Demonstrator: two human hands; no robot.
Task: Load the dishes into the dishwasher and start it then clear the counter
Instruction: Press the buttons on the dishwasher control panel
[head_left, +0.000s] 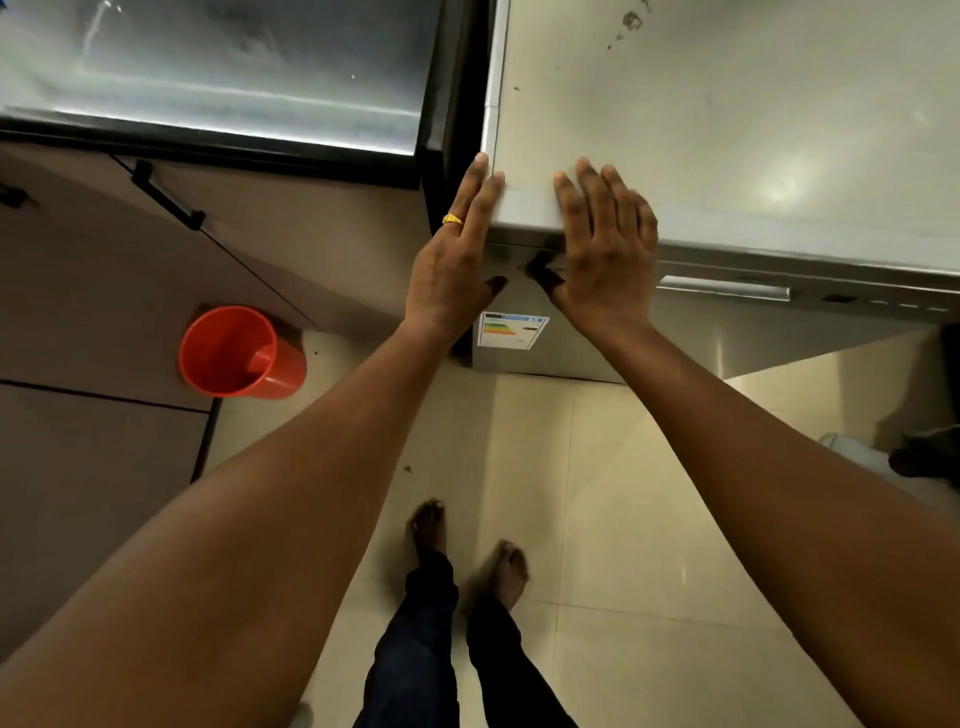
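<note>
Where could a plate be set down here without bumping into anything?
Crowded: the near-left corner of the steel dishwasher top, where the left hand and right hand rest flat. Beyond and right of them the top is bare, apart from a few small marks far back. The dark counter left of it looks bare too.

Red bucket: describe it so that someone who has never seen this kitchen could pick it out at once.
Start at the grey steel dishwasher on the right, then look left and down to the tiled floor at the foot of the brown cabinets. The bucket stands there upright, open at the top, beside the cabinet. It is the only bright orange-red thing among grey, brown and beige surfaces.
</note>
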